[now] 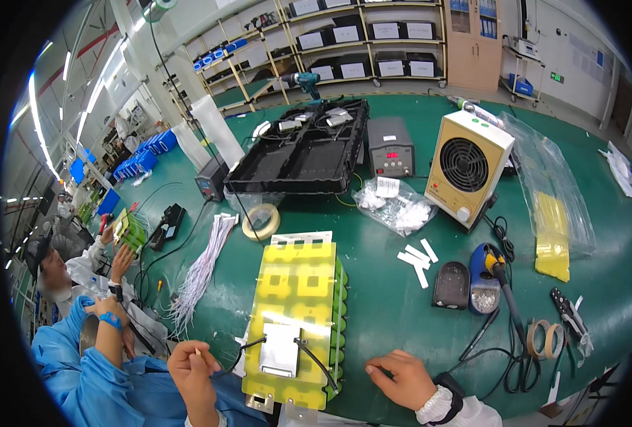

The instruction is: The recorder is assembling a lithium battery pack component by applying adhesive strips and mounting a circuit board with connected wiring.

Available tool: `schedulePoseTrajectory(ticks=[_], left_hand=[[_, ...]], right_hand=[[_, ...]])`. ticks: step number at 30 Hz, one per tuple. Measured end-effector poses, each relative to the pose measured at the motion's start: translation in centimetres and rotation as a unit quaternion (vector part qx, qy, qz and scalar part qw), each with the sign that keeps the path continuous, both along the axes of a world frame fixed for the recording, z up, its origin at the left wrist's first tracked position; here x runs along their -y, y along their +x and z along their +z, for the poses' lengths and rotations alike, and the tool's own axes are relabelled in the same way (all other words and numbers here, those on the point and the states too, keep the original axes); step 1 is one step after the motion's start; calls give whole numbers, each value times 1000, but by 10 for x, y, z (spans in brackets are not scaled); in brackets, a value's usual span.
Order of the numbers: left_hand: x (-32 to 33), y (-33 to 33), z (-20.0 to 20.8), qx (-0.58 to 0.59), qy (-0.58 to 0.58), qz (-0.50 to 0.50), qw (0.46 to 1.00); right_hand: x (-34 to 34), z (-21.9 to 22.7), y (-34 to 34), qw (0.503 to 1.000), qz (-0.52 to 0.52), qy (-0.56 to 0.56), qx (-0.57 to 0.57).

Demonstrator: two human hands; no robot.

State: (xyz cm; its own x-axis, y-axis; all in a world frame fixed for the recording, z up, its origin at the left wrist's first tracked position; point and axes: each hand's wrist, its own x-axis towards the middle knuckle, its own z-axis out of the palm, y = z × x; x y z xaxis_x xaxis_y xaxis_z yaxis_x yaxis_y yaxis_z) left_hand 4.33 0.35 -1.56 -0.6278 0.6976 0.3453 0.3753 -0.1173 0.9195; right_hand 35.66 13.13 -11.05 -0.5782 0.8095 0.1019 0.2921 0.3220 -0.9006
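Note:
In front of me lies a battery pack (294, 285) of green cells under a yellow perforated sheet. On its near half sits a silver flat module (280, 349) with a black cable at each side. My left hand (195, 377) is raised just left of the pack, fingers closed in a pinch. A small pale tip shows at its fingertips, too small to name; the left cable runs toward this hand, and I cannot tell if it is held. My right hand (401, 381) rests on the green table right of the pack, apart from it, its fingers loosely extended and holding nothing.
A soldering iron in its blue stand (485, 281), tape rolls (544, 339) and wire strippers (571, 313) lie right. Farther back are an ionizing fan (469, 167), a soldering station (390, 153) and a black tray (301, 153). White wires (202, 274) and a co-worker's blue sleeve (88, 363) are left.

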Motion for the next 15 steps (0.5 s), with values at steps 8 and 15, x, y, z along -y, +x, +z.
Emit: schedulePoseTrajectory(ticks=[8,15], left_hand=[[-4,-14,-1,36,42,2,998],[6,-11,-6,90,-6,-2,996]], right_hand=[[-8,-12,-14,991,44,123,41],[13,-64,-7,983,101,85,130]])
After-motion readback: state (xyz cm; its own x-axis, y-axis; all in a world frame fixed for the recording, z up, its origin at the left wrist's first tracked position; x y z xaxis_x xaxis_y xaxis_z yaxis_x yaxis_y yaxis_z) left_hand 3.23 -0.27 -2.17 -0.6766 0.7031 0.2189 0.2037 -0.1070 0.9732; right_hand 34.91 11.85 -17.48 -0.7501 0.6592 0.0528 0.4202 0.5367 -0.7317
